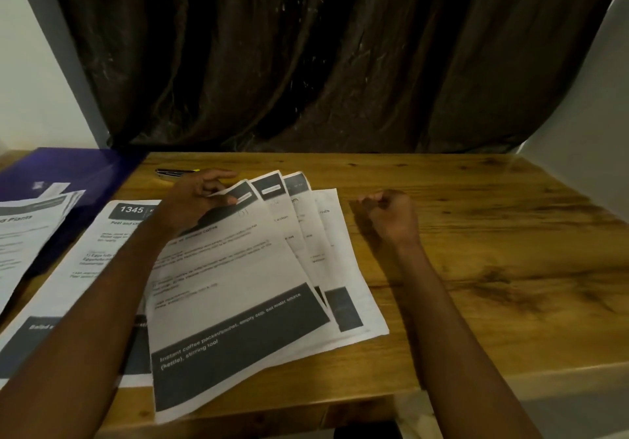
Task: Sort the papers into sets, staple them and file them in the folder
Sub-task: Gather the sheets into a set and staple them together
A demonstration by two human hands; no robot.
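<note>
The fanned papers (pixel 258 268) lie mid-counter, right of the purple folder (pixel 68 173). The left hand (pixel 195 200) pinches the top sheet's upper corner; the right hand (pixel 391 215), beside the papers, is curled closed and empty. The sheets look thin and floppy, so hold them by the edges.

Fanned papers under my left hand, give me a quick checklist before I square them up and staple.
1. Left hand pinching the top corner of the fanned papers: ok.
2. Right hand free to help: ok, loosely closed, holding nothing.
3. Sheets aligned: not ok, spread apart.
4. Stapler within reach: cannot tell, only a dark object shows behind the left hand.
5. Purple folder ready: ok, at left with papers on it.
6. Sheets clear of the table edge: not ok, bottom corner overhangs.
</note>
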